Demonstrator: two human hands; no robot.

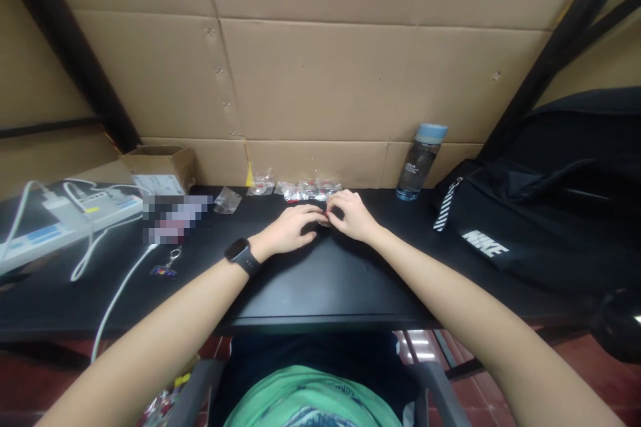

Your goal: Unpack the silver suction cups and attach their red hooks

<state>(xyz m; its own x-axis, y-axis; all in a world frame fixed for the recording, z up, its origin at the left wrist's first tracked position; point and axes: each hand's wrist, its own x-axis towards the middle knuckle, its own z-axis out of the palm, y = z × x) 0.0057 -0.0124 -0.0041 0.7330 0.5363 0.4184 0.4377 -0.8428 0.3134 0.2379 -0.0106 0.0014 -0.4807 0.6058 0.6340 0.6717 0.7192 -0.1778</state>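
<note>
Both my hands meet over the black table [320, 287], close to its back edge. A small, flat, pale item with a bit of red [324, 221] lies between my fingertips, mostly covered; its kind cannot be made out. My right hand [353, 215] is closed in a pinch at the red part. With fingers stretched out and thumb apart, my left hand [290, 230] rests its fingertips at the item's left side. Just behind them, several clear plastic packets [305, 190] with small shiny things inside lie in a row.
A water bottle [421, 161] and a black bag [501, 233] stand right. A crumpled plastic packet [227, 201], keychain [165, 270], cardboard box [163, 168] and white power strip [65, 227] with cables are left. A cardboard wall [320, 80] closes the back.
</note>
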